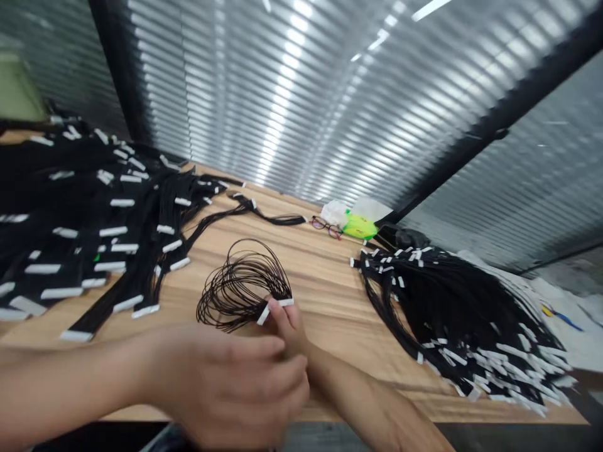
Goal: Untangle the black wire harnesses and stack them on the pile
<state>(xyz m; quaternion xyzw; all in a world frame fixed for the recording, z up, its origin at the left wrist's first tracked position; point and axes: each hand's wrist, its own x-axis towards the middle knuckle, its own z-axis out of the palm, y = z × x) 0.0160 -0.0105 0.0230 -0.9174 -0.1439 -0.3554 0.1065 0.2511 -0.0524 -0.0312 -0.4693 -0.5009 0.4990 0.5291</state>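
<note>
A ribbed metal wall (pixel 235 94) is rising behind the wooden worktop (pixel 330 351). On the worktop's left side a large pile of black cables (pixel 70 207) is lying; a smaller heap (pixel 447 301) is lying at right. The left hand (pixel 230 376) is hovering in front, its blurred fingers extending loosely, slightly bent. Beyond it, the looped cable bundle (pixel 245 276) is standing out above the worktop's middle; the right hand (pixel 292 333) is pinching it near its white end strips (pixel 262 314). Farther back, a yellow-green packet (pixel 358 226) is lying beside eyeglasses (pixel 334 232).
</note>
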